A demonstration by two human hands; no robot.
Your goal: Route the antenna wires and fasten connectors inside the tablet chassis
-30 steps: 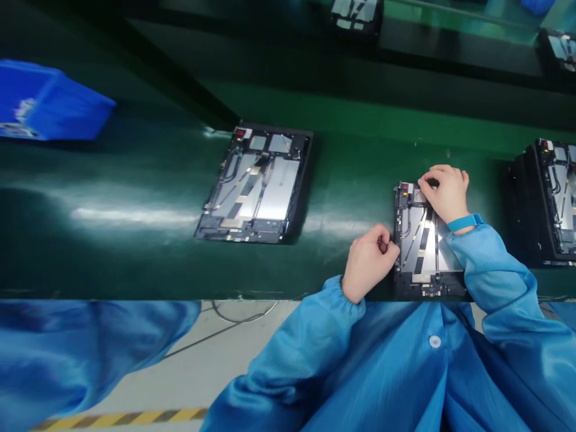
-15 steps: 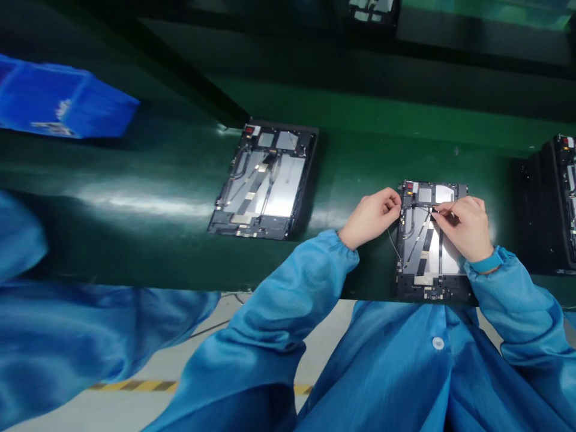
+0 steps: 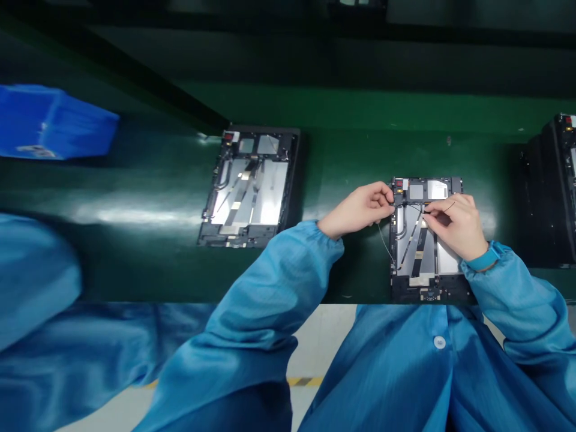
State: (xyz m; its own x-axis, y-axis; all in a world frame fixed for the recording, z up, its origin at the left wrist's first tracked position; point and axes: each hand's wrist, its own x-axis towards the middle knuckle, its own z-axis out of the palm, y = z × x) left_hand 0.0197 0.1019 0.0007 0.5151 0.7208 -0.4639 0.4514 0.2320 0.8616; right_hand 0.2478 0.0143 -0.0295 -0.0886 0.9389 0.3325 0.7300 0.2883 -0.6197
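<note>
Black wire (image 3: 407,204) partly under hands (image 3: 452,228)

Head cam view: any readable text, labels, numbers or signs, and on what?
No legible text in this view.
White label on the blue plastic bin: too blurred to read.
Red-and-white sticker on the tablet frame at the person's hands: too small to read.
Similar sticker on the tablet frame further along the line: too small to read.
</note>
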